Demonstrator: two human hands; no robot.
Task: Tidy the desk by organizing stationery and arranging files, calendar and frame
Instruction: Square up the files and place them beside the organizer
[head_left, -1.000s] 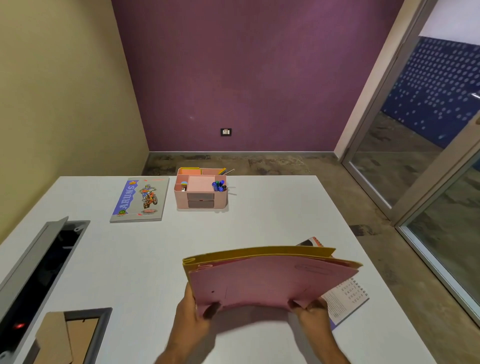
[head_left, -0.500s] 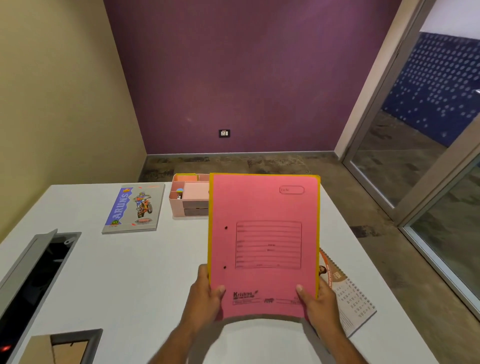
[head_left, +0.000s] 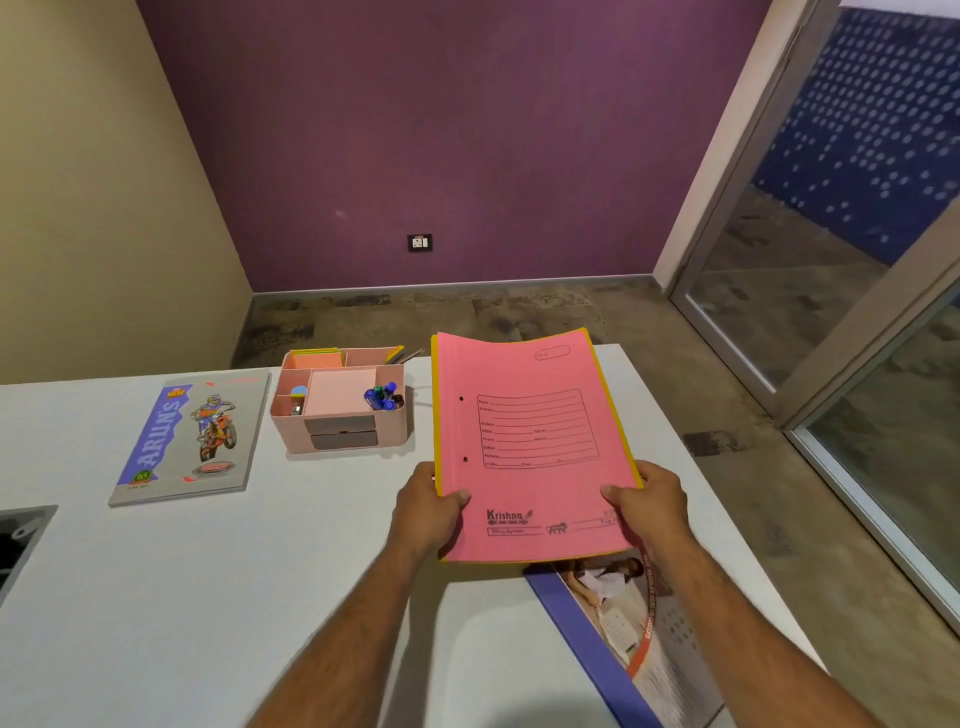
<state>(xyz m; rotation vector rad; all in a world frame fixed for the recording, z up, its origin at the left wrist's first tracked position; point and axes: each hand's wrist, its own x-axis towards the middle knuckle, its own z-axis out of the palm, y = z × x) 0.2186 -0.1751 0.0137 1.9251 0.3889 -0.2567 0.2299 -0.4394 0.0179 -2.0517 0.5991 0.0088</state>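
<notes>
A pink file (head_left: 530, 431) lies stacked on a yellow file whose edges show around it. Both hands hold the stack above the white desk (head_left: 156, 597), to the right of the organizer. My left hand (head_left: 428, 506) grips the stack's left edge, thumb on top. My right hand (head_left: 647, 501) grips its right edge the same way. A calendar (head_left: 618, 639) with a blue spine lies flat on the desk below the files, partly under my right forearm. No frame is in view now.
A pink desk organizer (head_left: 340, 410) with pens, sticky notes and two grey drawers stands at the desk's far edge. A notebook (head_left: 189, 439) with a motorbike cover lies left of it. An open cable hatch (head_left: 21, 535) sits at the left edge. Glass door at right.
The files went from standing upright in front of me to lying lower and flatter, moved forward and right beside the organizer. The view shifted, so the frame at lower left dropped out.
</notes>
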